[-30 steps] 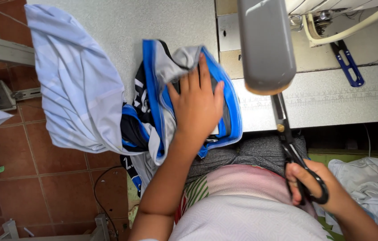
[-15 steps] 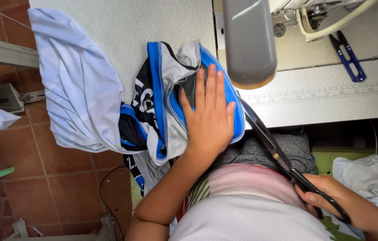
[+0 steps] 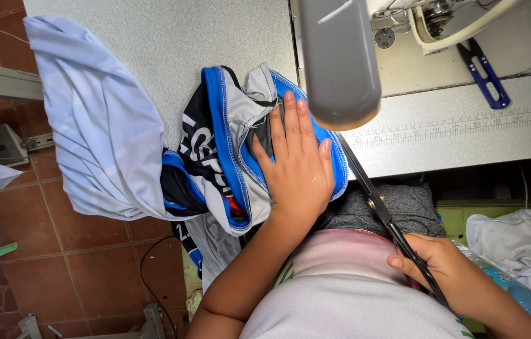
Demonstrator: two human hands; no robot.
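Pressing flat, the left hand (image 3: pixel 297 169) lies palm down with its fingers stretched out and close together on a bunched garment (image 3: pixel 228 150) of grey, black and bright blue fabric. That garment sits at the near edge of the tabletop (image 3: pixel 171 37), partly hanging over it toward the person's lap, with blue-stitched bands curving on either side of the hand. The fingertips (image 3: pixel 289 100) point toward the far edge and stop just short of the grey sewing machine head (image 3: pixel 339 63), which hangs above the fabric's right side.

A pale blue cloth (image 3: pixel 99 125) drapes over the tabletop's left edge, touching the garment's left side.

The right hand (image 3: pixel 438 260) is curled shut around the handles of long dark scissors (image 3: pixel 375 201), held low near the lap, below the near edge. The blades slant up and to the left, their tips running under the machine head beside the blue hem; whether they touch the fabric cannot be told.

Blue thread snips (image 3: pixel 483 74) rest on the machine bed toward the far right corner, well apart from both hands.
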